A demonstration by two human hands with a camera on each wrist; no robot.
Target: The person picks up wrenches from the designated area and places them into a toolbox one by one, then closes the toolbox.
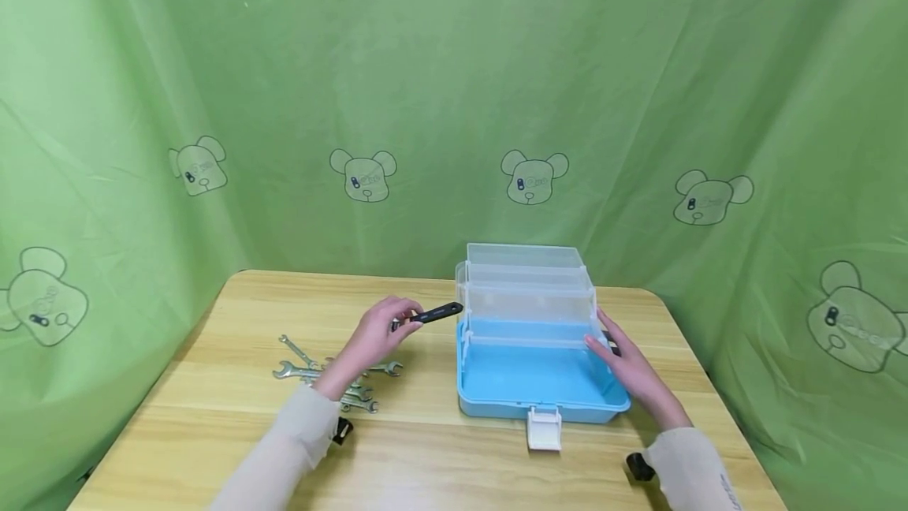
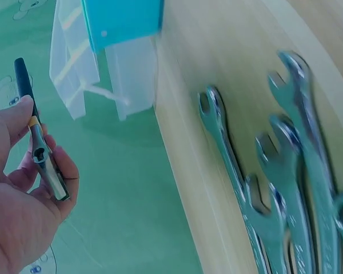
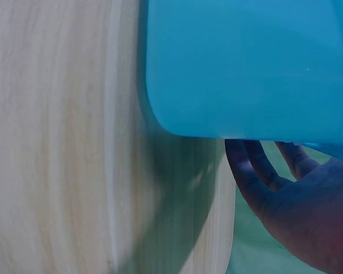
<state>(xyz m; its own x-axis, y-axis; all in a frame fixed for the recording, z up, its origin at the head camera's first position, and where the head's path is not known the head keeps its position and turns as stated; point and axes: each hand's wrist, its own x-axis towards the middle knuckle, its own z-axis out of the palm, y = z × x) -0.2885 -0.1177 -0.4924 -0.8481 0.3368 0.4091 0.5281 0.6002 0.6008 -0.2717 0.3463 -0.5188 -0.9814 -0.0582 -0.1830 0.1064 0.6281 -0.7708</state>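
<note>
My left hand point(image 1: 379, 327) holds an adjustable wrench point(image 1: 437, 312) between thumb and fingers, above the table. Its black handle points toward the toolbox, and its silver head point(image 2: 50, 171) lies in the curl of my fingers in the left wrist view. A light blue toolbox point(image 1: 542, 412) stands open at the right, with clear tiered trays point(image 1: 528, 306) raised at its back. At the box's right side, my right hand point(image 1: 631, 365) holds the wall, thumb over the rim and fingers point(image 3: 248, 171) along the outside. Several silver open-end wrenches point(image 2: 300, 171) lie piled below the left forearm.
A white latch point(image 1: 545, 430) hangs down at the toolbox front. The wooden table point(image 1: 418, 464) ends against a green curtain point(image 1: 440, 85) at the back and sides. Black wrist devices point(image 1: 641, 466) sit under both sleeves.
</note>
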